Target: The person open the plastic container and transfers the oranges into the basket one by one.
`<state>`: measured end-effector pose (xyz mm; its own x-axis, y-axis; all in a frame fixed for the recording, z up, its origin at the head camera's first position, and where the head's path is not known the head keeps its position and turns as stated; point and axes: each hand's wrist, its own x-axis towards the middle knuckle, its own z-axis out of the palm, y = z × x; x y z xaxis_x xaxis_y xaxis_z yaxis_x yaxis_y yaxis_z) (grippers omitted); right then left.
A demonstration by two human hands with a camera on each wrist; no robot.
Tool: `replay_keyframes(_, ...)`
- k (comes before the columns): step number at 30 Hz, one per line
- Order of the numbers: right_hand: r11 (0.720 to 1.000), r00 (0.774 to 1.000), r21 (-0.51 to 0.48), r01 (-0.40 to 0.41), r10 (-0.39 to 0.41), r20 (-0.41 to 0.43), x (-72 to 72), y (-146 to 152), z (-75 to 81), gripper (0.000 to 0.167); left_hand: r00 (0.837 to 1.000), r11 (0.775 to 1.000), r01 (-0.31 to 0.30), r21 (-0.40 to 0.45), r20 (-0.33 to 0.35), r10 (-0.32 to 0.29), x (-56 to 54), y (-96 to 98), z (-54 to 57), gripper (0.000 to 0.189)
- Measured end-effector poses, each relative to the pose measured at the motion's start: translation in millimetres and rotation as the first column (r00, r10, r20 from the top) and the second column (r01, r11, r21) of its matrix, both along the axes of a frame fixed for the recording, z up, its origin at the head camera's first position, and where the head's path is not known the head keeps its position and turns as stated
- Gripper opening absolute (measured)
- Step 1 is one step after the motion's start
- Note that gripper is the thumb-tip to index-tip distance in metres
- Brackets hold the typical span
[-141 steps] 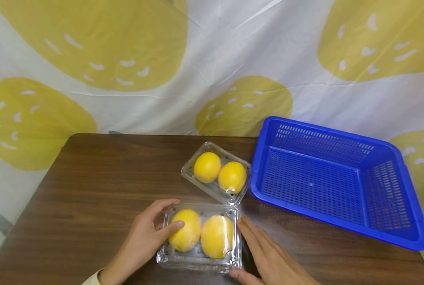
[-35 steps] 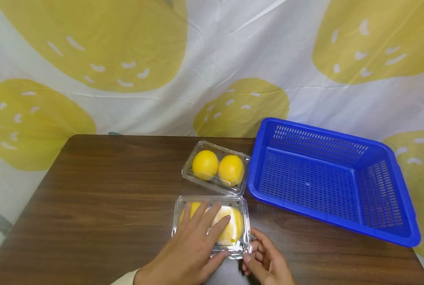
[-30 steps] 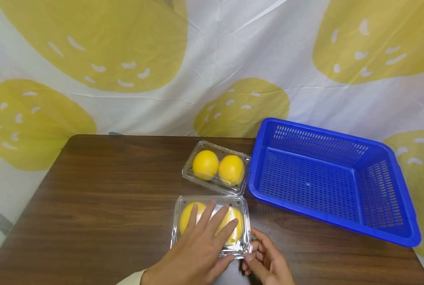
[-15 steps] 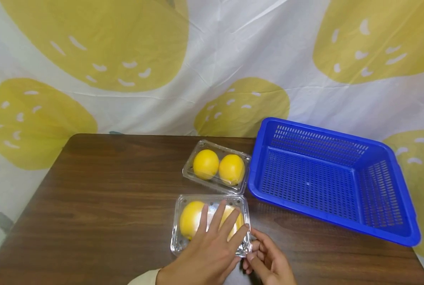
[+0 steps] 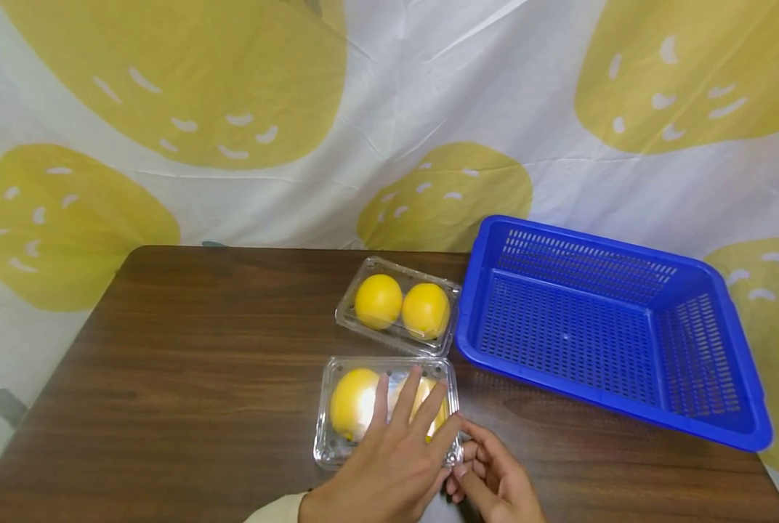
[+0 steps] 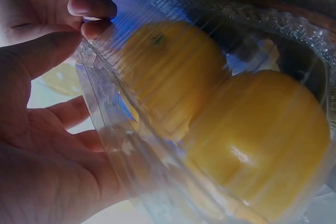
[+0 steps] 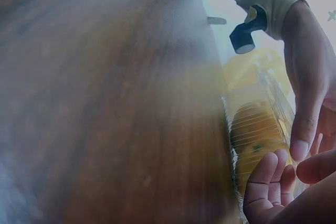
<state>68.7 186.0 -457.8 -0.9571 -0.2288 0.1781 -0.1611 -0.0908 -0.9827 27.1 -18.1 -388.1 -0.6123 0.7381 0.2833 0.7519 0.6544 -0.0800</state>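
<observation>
Near box [image 5: 322,436]: rests on the table, in front of the person. Holds two yellow fruits [image 5: 350,403] side by side under a clear lid, ribbed in both wrist views and marked by glare. Latching along the rim: too small to tell. Left hand [image 5: 389,465]: lies over the lid with fingers spread, covering much of the right fruit and the near edge. Brings its thumb to the near right corner in the left wrist view. Right hand [image 5: 497,476]: grips that corner, thumb and index finger at the rim, other fingers curled. Far box [image 5: 389,341]: sits just beyond, at a slant, with two more yellow fruits [image 5: 378,299] inside. Contact between the boxes: hard to tell. Blue basket [image 5: 566,341]: stands right of the far box, just beside its end, with slotted walls and a mesh floor. Underneath, dark wooden table [image 5: 200,363]. At the left wrist, pale sleeve [image 5: 278,508]. Behind everything, white cloth [image 5: 389,87] with large yellow prints.
</observation>
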Motion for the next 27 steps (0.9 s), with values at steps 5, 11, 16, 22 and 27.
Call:
replay_keyframes(5, 1.0, 0.999, -0.009, -0.011, 0.01, -0.032, -0.8, 0.6, -1.1, 0.052, 1.0, 1.0, -0.01, -0.011, -0.002, 0.01, 0.4, 2.7, 0.2, 0.055)
replay_keyframes(11, 1.0, 1.0, 0.005, -0.005, 0.005, -0.01, -0.8, 0.4, -0.8, 0.05, 1.0, 1.0, -0.009, -0.025, -0.027, 0.008, 0.4, 4.6, 1.7, 0.048)
replay_keyframes(16, 1.0, 1.0, 0.003, -0.005, 0.005, -0.022, -0.9, 0.3, -0.9, 0.049, 0.998, 0.999, -0.007, -0.043, -0.063, 0.004, 0.2, 5.5, 3.0, 0.054)
replay_keyframes(22, 1.0, 1.0, -0.002, 0.01, -0.011, -0.028, -0.2, -1.1, -1.3, 0.049, 0.997, 0.999, -0.004, -0.051, -0.076, 0.0, 0.8, 5.7, 3.6, 0.058)
replay_keyframes(27, 0.999, 0.999, 0.023, 0.046, -0.046, -0.008, 1.2, -3.1, 0.2, 0.05, 0.997, 0.999, -0.002, -0.049, -0.081, -0.002, 0.8, 5.4, 3.4, 0.057)
